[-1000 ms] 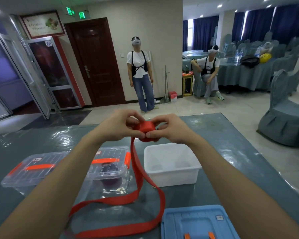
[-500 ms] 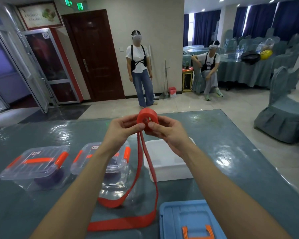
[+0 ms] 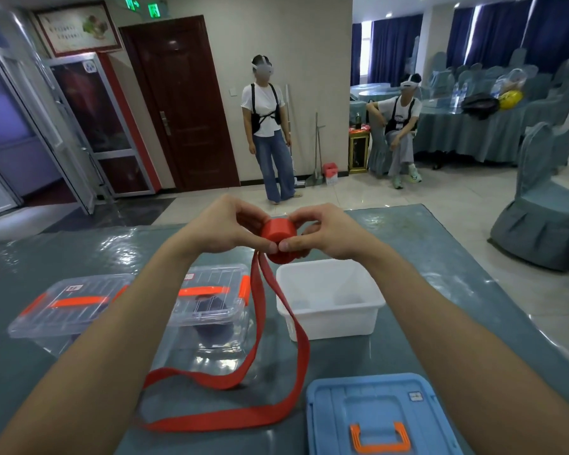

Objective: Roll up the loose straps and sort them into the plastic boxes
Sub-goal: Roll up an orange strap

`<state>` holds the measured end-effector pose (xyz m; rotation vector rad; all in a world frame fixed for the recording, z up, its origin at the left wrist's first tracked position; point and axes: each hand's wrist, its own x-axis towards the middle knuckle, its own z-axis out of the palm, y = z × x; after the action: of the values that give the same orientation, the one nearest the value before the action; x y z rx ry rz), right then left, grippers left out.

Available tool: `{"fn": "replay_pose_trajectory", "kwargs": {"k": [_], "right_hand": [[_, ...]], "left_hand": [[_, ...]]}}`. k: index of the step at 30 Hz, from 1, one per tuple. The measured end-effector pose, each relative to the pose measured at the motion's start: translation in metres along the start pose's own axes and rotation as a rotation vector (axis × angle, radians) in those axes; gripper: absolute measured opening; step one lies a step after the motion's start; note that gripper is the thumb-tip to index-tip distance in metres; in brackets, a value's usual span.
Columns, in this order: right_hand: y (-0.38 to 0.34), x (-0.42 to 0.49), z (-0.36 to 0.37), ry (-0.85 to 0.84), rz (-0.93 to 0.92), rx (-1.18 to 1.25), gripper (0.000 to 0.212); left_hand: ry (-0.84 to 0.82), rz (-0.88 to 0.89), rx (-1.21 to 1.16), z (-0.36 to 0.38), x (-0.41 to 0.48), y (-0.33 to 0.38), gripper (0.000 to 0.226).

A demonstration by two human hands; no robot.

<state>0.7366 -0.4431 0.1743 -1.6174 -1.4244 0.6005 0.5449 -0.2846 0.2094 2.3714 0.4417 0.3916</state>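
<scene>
Over a glossy grey-green bench (image 3: 473, 290) set with a blue lidded box (image 3: 375, 418), an open white box (image 3: 329, 303) and two lidded clear boxes (image 3: 211, 303), a person winds a red strap (image 3: 304, 349) into a roll (image 3: 278, 236) held in the air above the far rim of the white box; the left hand (image 3: 224, 224) and right hand (image 3: 326, 234) are both curled round the roll, thumbs (image 3: 270, 247) meeting on its near side. The likeliest upset is the coil springing loose or sliding out sideways if that pinch eases, since nothing but fingers binds it; the trailing length could also catch on a corner of the nearer clear box or the edge of the blue box as it drags in, or wind on twisted and crooked. The roll's winding axis seems to run across, from palm to palm, though fingers hide its ends. Two runs of strap drop from its underside towards the person, long axis running far to near between the clear and white boxes, then bend left flat on the bench before the blue box
</scene>
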Motion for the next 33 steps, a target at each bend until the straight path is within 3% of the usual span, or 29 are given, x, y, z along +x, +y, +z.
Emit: {"fn": "replay_pose_trajectory", "kwargs": {"k": [5, 9, 12, 19, 22, 26, 29, 33], "right_hand": [[0.004, -0.003, 0.007, 0.015, 0.004, 0.028, 0.057], [-0.001, 0.002, 0.008, -0.056, -0.017, -0.101, 0.058], [0.000, 0.003, 0.006, 0.011, -0.061, -0.096, 0.053], [0.014, -0.002, 0.006, 0.155, -0.093, 0.524, 0.057], [0.015, -0.003, 0.016, 0.166, -0.062, 0.666, 0.061], [0.018, -0.008, 0.029, 0.131, -0.038, 0.807, 0.054], [0.022, -0.011, 0.025, 0.059, -0.008, 0.784, 0.050], [0.022, -0.014, 0.013, 0.016, 0.015, 0.552, 0.053]], "left_hand": [[0.003, 0.033, 0.061, 0.002, 0.000, -0.002, 0.037], [-0.030, 0.050, 0.138, 0.005, -0.001, -0.002, 0.037], [-0.007, 0.051, 0.038, 0.005, -0.003, -0.006, 0.042], [0.134, 0.000, -0.480, 0.030, -0.024, -0.036, 0.052], [0.222, -0.008, -0.613, 0.040, -0.021, -0.030, 0.043], [0.281, -0.033, -0.653, 0.042, -0.020, -0.031, 0.052], [0.261, -0.015, -0.592, 0.039, -0.023, -0.037, 0.058], [0.189, -0.009, -0.429, 0.032, -0.024, -0.039, 0.059]]}}
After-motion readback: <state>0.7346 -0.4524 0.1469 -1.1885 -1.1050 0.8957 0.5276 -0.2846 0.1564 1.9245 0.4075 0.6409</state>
